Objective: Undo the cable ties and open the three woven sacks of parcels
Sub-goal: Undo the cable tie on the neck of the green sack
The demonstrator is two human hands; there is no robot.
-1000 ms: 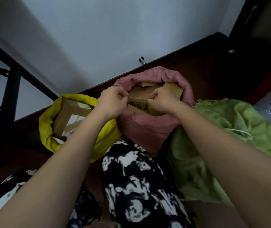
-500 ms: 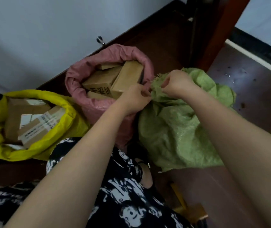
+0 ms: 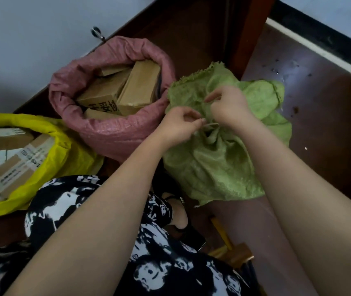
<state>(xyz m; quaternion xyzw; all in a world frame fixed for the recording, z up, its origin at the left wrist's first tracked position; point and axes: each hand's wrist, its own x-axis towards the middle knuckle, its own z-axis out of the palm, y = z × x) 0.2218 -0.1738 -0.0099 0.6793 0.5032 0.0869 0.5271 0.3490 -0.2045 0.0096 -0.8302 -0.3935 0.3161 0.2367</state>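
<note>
A green woven sack lies on the floor at centre right, its neck gathered and bound by a pale cable tie. My left hand pinches the tie at the neck from the left. My right hand pinches the bunched green fabric just above the tie. A pink sack stands open behind, rim rolled down, with brown cardboard parcels inside. A yellow sack at far left is open too, showing labelled boxes.
A white wall runs behind the sacks, with a metal ring fixed near its dark skirting. A dark door frame rises at the top right. My patterned black-and-white clothing fills the bottom, with a wooden stool edge beside it.
My hands left the pink sack's rim and moved right to the green sack. They now work at its tied neck, and the view has swung right and down.
</note>
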